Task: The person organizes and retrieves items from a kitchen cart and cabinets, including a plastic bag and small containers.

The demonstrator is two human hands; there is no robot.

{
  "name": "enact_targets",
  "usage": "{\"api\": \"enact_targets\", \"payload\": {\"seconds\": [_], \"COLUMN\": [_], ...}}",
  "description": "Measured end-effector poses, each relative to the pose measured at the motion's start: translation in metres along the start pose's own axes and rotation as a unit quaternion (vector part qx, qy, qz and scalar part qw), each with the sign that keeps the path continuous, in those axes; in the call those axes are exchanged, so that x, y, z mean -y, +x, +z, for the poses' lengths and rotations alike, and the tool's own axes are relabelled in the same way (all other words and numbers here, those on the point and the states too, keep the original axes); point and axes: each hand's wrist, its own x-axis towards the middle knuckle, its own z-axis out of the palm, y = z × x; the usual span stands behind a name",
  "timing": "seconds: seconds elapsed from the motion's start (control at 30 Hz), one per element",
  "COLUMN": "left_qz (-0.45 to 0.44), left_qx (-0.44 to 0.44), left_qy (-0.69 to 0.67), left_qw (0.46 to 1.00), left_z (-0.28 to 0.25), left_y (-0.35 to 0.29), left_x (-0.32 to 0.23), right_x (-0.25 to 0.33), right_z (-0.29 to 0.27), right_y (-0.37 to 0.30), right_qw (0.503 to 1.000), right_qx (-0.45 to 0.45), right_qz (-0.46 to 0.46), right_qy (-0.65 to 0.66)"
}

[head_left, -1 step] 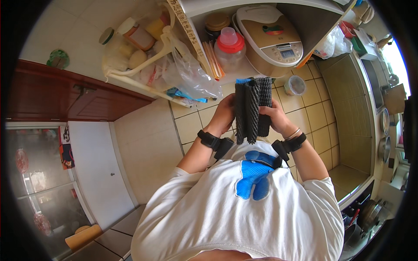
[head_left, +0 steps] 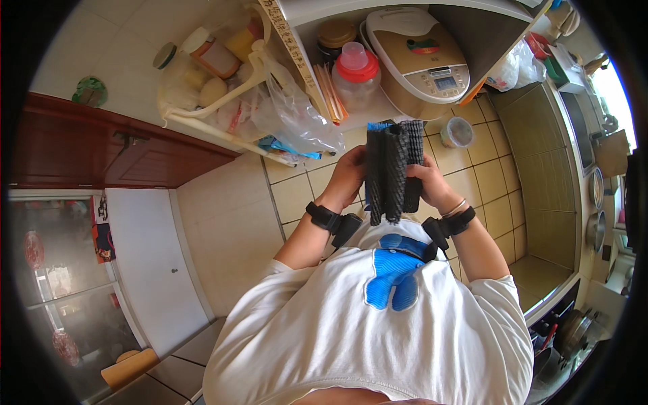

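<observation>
A dark grey, ribbed folded cloth [head_left: 386, 175] with a bit of blue along its upper and left edge is held upright between my hands, in front of my waist. My left hand [head_left: 347, 177] grips its left side, fingers mostly hidden behind it. On the other side my right hand [head_left: 430, 183] closes round a fold, its thumb lying across the front. The cloth hangs in two thick parts side by side, with a gap between them lower down. Black bands are strapped to both wrists.
Ahead, a shelf holds a rice cooker [head_left: 422, 57] and a red-lidded plastic jar [head_left: 356, 71]. A white rack [head_left: 223, 108] with jars and plastic bags stands at the left. A clear round tub [head_left: 457, 132] sits on the tiled floor. Pots [head_left: 574, 331] are at lower right.
The cloth has shifted very slightly to the right, and its folds sit a little differently. My right thumb has moved a touch rightward; both hands still hold it.
</observation>
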Motion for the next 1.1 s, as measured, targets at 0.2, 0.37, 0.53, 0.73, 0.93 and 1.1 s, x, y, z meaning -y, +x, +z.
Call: {"api": "enact_targets", "payload": {"seconds": [0.2,0.37,0.53,0.73,0.93,1.1], "left_qz": [0.131,0.114,0.096,0.039,-0.058,0.017], "left_qx": [-0.119,-0.138,-0.056,0.038,0.168,0.087], "left_qy": [0.021,0.093,0.162,0.066,-0.147,0.163], "left_qw": [0.984,0.979,0.980,0.996,0.973,0.983], "left_z": [-0.016,-0.007,0.038,0.072,0.155,0.224], "left_y": [0.008,0.010,0.014,0.020,0.031,0.056], "left_x": [0.009,0.020,0.018,0.040,0.078,0.118], "right_x": [-0.005,0.004,0.007,0.007,0.018,0.038], "right_z": [-0.051,-0.037,-0.025,-0.073,-0.139,-0.199], "right_y": [-0.003,-0.015,-0.007,-0.025,-0.063,-0.113], "right_qw": [0.971,0.983,0.994,0.994,0.902,0.896], "right_qx": [-0.079,0.003,0.002,-0.041,-0.226,-0.265], "right_qz": [-0.012,-0.009,-0.009,-0.057,-0.158,-0.177], "right_qy": [0.224,0.186,-0.110,-0.087,-0.333,-0.309]}}
